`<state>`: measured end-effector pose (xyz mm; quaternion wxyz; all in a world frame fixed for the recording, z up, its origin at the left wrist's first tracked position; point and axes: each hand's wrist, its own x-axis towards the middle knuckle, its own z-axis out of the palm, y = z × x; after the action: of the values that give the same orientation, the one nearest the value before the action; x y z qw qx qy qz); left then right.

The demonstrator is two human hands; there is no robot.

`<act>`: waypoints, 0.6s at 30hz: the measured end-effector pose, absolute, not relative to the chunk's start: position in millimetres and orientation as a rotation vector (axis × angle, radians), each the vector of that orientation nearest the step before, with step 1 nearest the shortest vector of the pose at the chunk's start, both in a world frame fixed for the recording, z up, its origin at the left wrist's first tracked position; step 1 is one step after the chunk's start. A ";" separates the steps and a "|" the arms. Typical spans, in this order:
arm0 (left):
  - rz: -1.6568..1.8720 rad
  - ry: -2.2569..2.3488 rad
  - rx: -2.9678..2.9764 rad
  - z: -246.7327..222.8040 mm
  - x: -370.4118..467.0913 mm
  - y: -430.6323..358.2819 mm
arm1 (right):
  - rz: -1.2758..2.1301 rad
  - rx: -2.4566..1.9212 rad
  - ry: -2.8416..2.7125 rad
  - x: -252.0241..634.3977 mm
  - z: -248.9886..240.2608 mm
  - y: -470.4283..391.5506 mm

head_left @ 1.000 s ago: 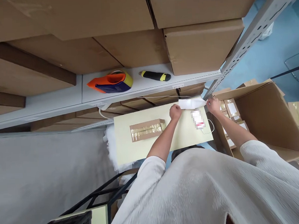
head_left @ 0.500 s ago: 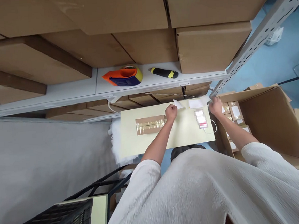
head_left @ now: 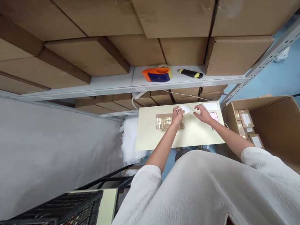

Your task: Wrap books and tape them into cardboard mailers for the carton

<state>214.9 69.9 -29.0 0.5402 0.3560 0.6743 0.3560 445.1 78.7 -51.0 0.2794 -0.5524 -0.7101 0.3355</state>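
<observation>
A small white label (head_left: 187, 109), slightly curled, is held over the pale yellow table. Its left end is pinched by my left hand (head_left: 177, 116), fingers closed. At its right end, my right hand (head_left: 203, 114) has thumb and forefinger on the edge. Directly below and left of my left hand lies a taped brown cardboard box (head_left: 164, 121), its right part covered by that hand. A phone (head_left: 214, 116) with a lit screen is partly hidden behind my right hand and forearm. A stack of white labels (head_left: 211, 106) lies at the table's back right corner.
An orange and blue tape dispenser (head_left: 157, 74) and a utility knife (head_left: 190, 73) lie on the shelf (head_left: 111, 80) below stacked cartons. A large open carton (head_left: 276, 127) holding small labelled boxes stands right. A black crate (head_left: 77, 213) is at lower left.
My right hand has come left from beside the large carton to the label, and the loose white paper near it is gone from there. My left hand now overlaps the box; the view has shifted.
</observation>
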 end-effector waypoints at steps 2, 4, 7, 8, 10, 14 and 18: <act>0.870 1.575 0.818 -25.8 192.7 63.0 | 0.933 -1.456 -1.862 424.8 -39.0 77.0; 0.901 1.561 0.820 -23.1 170.0 57.6 | 1.009 -1.440 -1.828 404.6 -27.2 75.0; 1.006 1.533 0.792 -20.2 136.1 52.0 | 1.087 -1.423 -1.778 374.8 -14.0 72.6; 1.041 1.520 0.774 -19.9 124.9 50.5 | 1.092 -1.434 -1.753 365.8 -11.2 72.2; 1.085 1.502 0.770 -20.4 103.3 47.7 | 1.109 -1.485 -1.701 350.0 -7.8 71.4; 1.107 1.506 0.886 -24.6 69.6 42.5 | 1.218 -1.527 -1.618 328.0 -5.1 67.1; 1.060 1.501 0.943 -28.7 53.4 38.5 | 1.380 -1.456 -1.549 312.9 -4.0 60.0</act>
<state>53.4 38.5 -28.7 0.5124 0.3919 0.6242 0.4407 312.9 60.0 -4.0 0.2987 -0.5481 -0.5833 0.5196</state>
